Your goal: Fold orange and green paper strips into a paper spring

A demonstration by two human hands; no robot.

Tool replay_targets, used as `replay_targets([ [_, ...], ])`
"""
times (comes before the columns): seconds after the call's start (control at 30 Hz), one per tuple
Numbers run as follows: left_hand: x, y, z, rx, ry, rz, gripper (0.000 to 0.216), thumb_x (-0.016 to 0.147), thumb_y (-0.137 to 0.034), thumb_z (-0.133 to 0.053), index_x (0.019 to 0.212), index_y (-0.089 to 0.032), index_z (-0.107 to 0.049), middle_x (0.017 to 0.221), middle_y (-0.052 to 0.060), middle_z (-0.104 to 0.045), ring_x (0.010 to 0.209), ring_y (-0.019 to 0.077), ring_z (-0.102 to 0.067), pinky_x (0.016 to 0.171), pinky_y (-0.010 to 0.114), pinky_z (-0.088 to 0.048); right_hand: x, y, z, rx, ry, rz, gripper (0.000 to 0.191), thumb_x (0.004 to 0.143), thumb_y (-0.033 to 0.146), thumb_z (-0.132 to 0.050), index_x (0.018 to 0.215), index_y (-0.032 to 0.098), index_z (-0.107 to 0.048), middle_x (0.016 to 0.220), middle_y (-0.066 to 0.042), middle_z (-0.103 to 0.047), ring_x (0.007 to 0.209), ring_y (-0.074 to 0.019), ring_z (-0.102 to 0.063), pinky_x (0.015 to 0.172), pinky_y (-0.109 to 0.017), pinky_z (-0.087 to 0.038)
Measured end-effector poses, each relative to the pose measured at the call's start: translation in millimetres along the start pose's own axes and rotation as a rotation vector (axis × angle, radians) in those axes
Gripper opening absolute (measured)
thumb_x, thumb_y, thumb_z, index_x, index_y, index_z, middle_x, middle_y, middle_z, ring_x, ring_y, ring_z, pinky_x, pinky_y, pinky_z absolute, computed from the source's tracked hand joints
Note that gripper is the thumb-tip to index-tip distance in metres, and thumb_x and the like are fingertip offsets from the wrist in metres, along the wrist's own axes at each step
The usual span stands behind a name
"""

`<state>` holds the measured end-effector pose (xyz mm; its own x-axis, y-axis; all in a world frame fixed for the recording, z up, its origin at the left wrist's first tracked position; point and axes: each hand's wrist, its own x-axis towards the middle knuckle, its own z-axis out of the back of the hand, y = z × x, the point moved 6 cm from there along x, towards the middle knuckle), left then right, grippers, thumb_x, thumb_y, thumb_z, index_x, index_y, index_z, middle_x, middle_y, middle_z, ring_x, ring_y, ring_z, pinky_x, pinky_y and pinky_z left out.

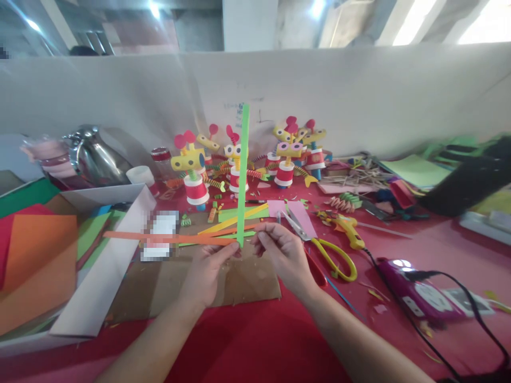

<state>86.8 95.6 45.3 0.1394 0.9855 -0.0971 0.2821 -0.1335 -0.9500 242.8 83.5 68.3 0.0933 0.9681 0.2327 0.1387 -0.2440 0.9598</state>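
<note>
My left hand point(209, 268) pinches two paper strips where they cross at a right angle. The orange strip point(131, 235) runs out level to the left, and the green strip point(244, 170) stands upright from the joint. Just right of the joint is my right hand point(279, 250), its fingers curled and closed; whether anything is between them is hidden. Below both hands lies a sheet of brown cardboard point(247, 282). Behind them are loose yellow strips point(239, 219) and pink paper pieces point(301, 215).
Scissors point(333, 258) and a yellow glue gun point(349, 229) lie to the right, near a purple power strip point(419, 292) with a black cord. A white box point(107, 271) of coloured paper stands left. Several paper-cup figures point(195, 186) and a metal jug point(98, 159) stand behind.
</note>
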Motion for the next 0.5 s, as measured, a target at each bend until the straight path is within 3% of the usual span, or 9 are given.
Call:
replay_targets([
  [0.17,2,3,0,-0.068,0.017,0.007,0.007,0.069,-0.027,-0.077,0.071,-0.021,-0.074,0.07,0.0,-0.07,0.069,0.0121,-0.06,0.073,0.026,-0.045,1,-9,-5,-0.011,0.054,-0.003,0.019,0.088,0.038,-0.056,0.088,0.019,-0.059,0.074,0.0,-0.062,0.057,-0.0113,-0.059,0.057,-0.027,-0.05],
  [0.37,0,-1,-3,0.022,0.016,-0.057,0.01,0.074,-0.03,-0.073,0.075,-0.02,-0.074,0.074,0.001,-0.071,0.074,0.0143,-0.06,0.078,0.028,-0.046,-1,-13,-8,-0.099,0.107,-0.028,0.032,0.092,0.048,-0.049,0.085,0.018,-0.06,0.064,0.001,-0.057,0.054,-0.0124,-0.055,0.052,-0.027,-0.047],
  [0.5,-7,-2,-9,0.045,0.022,-0.109,0.015,0.076,-0.033,-0.07,0.07,-0.019,-0.072,0.074,0.003,-0.071,0.075,0.0173,-0.062,0.078,0.031,-0.047,-5,-12,-16,-0.143,0.179,-0.005,0.028,0.089,0.046,-0.055,0.086,0.019,-0.061,0.072,-0.001,-0.061,0.06,-0.0137,-0.057,0.057,-0.027,-0.047],
])
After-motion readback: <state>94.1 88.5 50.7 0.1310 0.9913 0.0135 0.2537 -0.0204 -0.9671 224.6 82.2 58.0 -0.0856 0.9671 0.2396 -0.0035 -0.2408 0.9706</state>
